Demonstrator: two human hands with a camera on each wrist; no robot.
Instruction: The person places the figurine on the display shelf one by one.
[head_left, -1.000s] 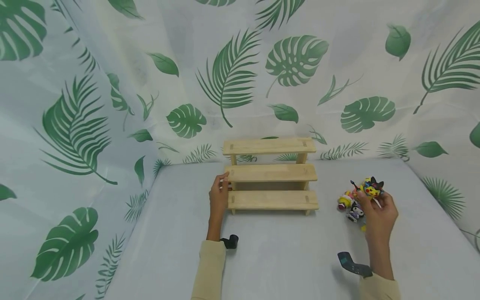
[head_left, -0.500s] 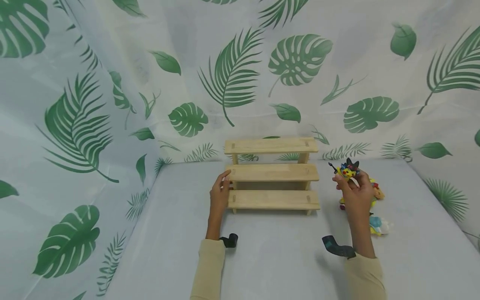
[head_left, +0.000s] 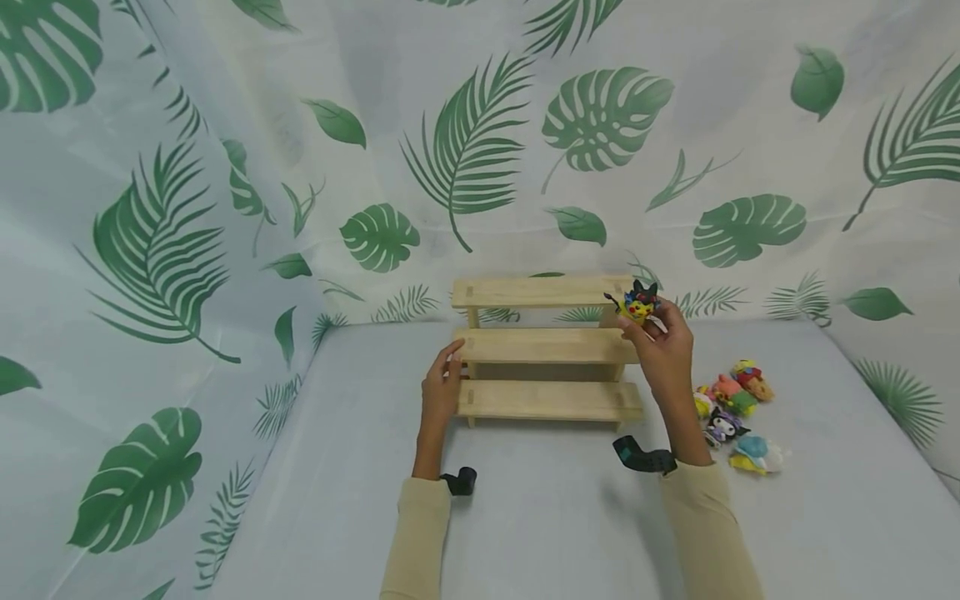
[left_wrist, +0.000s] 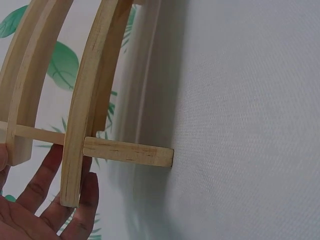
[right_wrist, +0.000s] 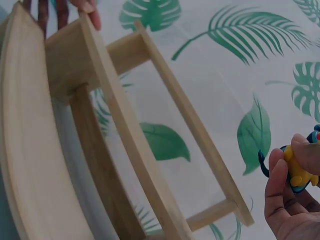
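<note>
A three-tier wooden shelf (head_left: 547, 346) stands near the back of the table. My left hand (head_left: 441, 379) grips its left end at the middle tier, thumb on the plank and fingers underneath; in the left wrist view the fingers (left_wrist: 37, 192) reach around the planks' ends. My right hand (head_left: 666, 346) pinches a small yellow figurine (head_left: 637, 310) with a dark pointed hat. It holds the figurine in the air by the right end of the upper tiers. In the right wrist view the figurine's yellow body (right_wrist: 296, 167) shows between thumb and fingers, partly cut off by the frame's edge.
To the right of the shelf several small figurines lie in a cluster, among them a purple-and-white one with black ears (head_left: 723, 427) and a blue-and-yellow one (head_left: 756, 455). Behind the shelf hangs a white leaf-print cloth (head_left: 480, 225). A pale cloth covers the table (head_left: 525, 508).
My right hand has carried the yellow figurine leftward and up, from above the figurine cluster to the shelf's right end. The cluster is now uncovered. My left hand stays on the shelf.
</note>
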